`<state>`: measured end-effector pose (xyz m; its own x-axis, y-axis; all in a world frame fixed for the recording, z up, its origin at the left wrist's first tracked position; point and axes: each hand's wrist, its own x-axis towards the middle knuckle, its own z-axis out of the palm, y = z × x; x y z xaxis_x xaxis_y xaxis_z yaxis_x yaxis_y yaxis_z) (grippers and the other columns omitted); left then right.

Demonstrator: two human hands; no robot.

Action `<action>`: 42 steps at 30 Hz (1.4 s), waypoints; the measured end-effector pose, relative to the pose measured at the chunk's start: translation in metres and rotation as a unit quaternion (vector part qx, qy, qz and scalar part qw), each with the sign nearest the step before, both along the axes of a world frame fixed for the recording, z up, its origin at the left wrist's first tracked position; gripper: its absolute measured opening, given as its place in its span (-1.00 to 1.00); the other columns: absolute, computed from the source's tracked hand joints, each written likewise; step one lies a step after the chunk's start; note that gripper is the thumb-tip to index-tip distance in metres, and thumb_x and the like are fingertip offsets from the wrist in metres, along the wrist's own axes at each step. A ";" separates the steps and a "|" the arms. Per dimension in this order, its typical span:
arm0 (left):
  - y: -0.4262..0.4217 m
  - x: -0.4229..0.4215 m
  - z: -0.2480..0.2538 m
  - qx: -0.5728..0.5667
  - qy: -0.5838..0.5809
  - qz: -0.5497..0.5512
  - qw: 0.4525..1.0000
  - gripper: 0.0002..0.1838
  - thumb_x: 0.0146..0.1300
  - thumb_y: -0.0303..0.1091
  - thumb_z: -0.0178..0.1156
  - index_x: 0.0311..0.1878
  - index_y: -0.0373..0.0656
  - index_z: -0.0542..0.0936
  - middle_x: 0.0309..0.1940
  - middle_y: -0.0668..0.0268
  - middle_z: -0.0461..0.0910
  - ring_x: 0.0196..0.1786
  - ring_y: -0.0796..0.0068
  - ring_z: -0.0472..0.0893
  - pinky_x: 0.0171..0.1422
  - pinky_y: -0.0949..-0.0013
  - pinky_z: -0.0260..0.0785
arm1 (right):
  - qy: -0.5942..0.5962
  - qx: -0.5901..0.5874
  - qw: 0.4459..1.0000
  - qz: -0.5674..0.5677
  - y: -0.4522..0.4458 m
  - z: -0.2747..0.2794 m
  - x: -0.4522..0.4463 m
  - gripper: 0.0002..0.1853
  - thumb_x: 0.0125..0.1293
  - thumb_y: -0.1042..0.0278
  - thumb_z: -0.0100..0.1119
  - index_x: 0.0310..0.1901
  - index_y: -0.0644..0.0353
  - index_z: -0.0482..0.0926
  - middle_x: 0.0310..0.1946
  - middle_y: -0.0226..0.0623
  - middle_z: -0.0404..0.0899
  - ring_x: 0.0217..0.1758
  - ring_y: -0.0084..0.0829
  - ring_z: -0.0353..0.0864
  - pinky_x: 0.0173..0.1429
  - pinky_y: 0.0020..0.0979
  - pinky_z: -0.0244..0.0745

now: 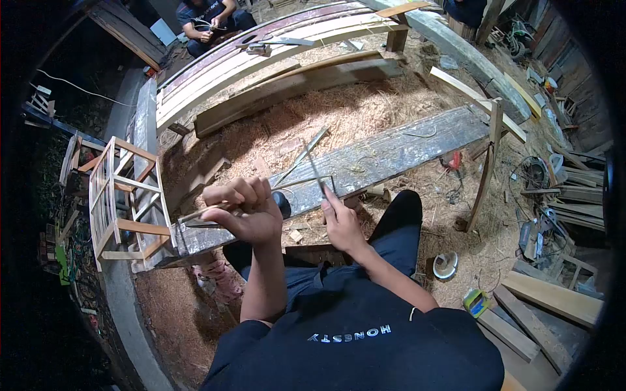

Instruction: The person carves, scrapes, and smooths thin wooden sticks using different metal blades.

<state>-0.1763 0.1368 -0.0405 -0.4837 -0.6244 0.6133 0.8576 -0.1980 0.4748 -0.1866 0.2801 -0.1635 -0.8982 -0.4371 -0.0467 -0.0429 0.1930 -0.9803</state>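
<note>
My left hand [246, 212] is raised with curled fingers around a thin wooden strip [297, 183], which sticks out on both sides of the hand. To its right, my right hand [342, 225] is closed on a narrow, dark, knife-like tool [315, 163], its blade pointing up and away and crossing the strip's far end. Both hands are above the near edge of a worn plank [391, 154]. A long, pale green-grey blade or strip [305, 155] lies on the plank. Just right of my left hand is a dark round object [281, 203], partly hidden.
At left stands a slatted wooden frame [137, 227]. Long boards [300, 88] lie beyond the plank, and another person [212, 23] sits at the far left. An upright wooden stick [489, 163], a white bowl [445, 266] and lumber [554, 296] are on the right.
</note>
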 end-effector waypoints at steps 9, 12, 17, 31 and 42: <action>-0.007 0.002 -0.001 -0.041 0.009 -0.014 0.999 -0.36 0.56 0.20 -0.23 -0.55 -0.12 0.23 -0.71 0.49 0.00 -0.65 0.63 -0.08 -0.54 0.42 -0.20 | 0.158 -0.089 0.983 0.032 -0.004 0.016 0.003 -0.49 0.53 0.29 -0.02 0.46 0.15 0.30 -0.34 0.08 0.66 -0.33 -0.20 0.68 -0.18 -0.19 0.55; -0.010 0.005 -0.001 -0.076 -0.001 -0.057 0.996 -0.33 0.53 0.23 -0.18 -0.59 -0.12 0.24 -0.77 0.48 0.02 -0.72 0.65 -0.08 -0.61 0.43 -0.24 | 0.146 -0.063 0.987 -0.011 0.000 -0.004 -0.004 -0.50 0.53 0.29 -0.03 0.45 0.17 0.32 -0.49 -0.09 0.63 -0.49 -0.29 0.59 -0.31 -0.24 0.52; -0.005 0.000 0.001 -0.114 0.020 -0.083 0.990 -0.33 0.51 0.23 -0.14 -0.61 -0.12 0.24 -0.78 0.51 -0.01 -0.76 0.67 -0.09 -0.66 0.44 -0.25 | 0.215 -0.130 0.968 0.027 -0.006 0.025 0.001 -0.49 0.55 0.22 -0.08 0.43 0.26 0.32 -0.58 -0.23 0.55 -0.66 -0.46 0.36 -0.55 -0.36 0.32; -0.008 -0.004 0.007 -0.137 0.035 -0.149 0.979 -0.31 0.51 0.16 -0.04 -0.68 -0.12 0.21 -0.82 0.53 -0.04 -0.80 0.67 -0.09 -0.69 0.46 -0.25 | -0.055 0.061 0.996 -0.023 0.015 -0.032 -0.017 -0.52 0.55 0.30 -0.05 0.39 0.34 0.34 -0.50 -0.34 0.48 -0.47 -0.63 0.32 -0.36 -0.46 0.34; -0.005 -0.007 0.016 -0.151 0.029 -0.233 0.960 -0.25 0.48 0.17 0.01 -0.78 -0.14 0.20 -0.89 0.50 -0.01 -0.84 0.64 -0.11 -0.71 0.45 -0.28 | -0.025 0.039 0.999 -0.011 0.021 -0.037 -0.017 -0.51 0.56 0.21 -0.08 0.36 0.35 0.38 -0.54 -0.17 0.50 -0.49 -0.48 0.48 -0.34 -0.29 0.39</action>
<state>-0.1833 0.1319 -0.0242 -0.6269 -0.1374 0.7669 0.7360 -0.4275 0.5250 -0.2038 0.3009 -0.2001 -0.9033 -0.4105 -0.1249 0.0113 0.2683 -0.9633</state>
